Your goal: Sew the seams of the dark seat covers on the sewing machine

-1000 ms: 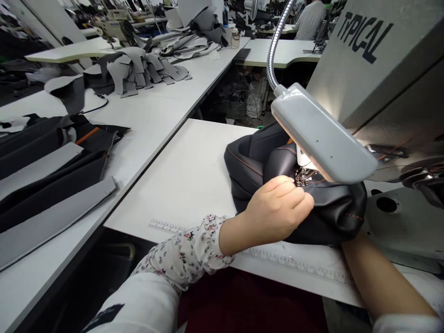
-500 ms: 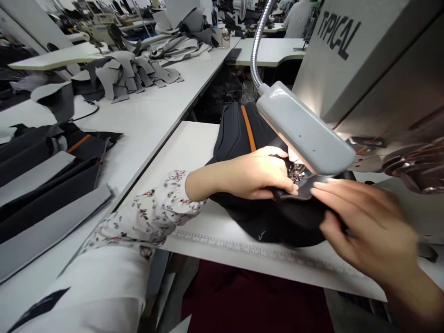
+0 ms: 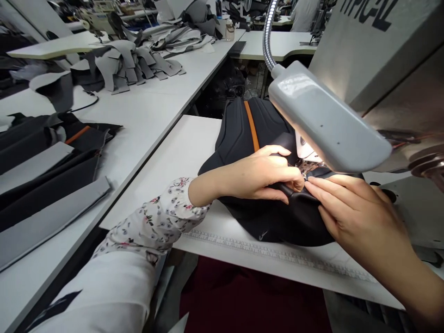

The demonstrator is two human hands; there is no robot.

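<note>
A black padded cover [image 3: 239, 134] with an orange strip [image 3: 251, 126] lies bunched under the sewing machine's needle area [image 3: 307, 167]. My left hand [image 3: 267, 173] is closed on a fold of it just left of the presser foot, index finger bent and thumb lower down. From the right, my right hand [image 3: 354, 203] lies on the dark material with fingers stretched and close together. Its fingertips almost meet those of my left hand in front of the foot. The needle tip is hidden behind the lamp and fingers.
A grey lamp [image 3: 326, 115] on a bendy metal neck hangs above my hands. The machine body [image 3: 374, 60] stands at right. A printed ruler [image 3: 263, 249] runs along the table's front edge. Cut grey pieces [image 3: 125, 64] and dark panels [image 3: 52, 162] lie on the left table.
My right hand has come left, its fingertips now close to my left hand at the presser foot. The left index finger has shifted slightly right. The whole view has turned a little.
</note>
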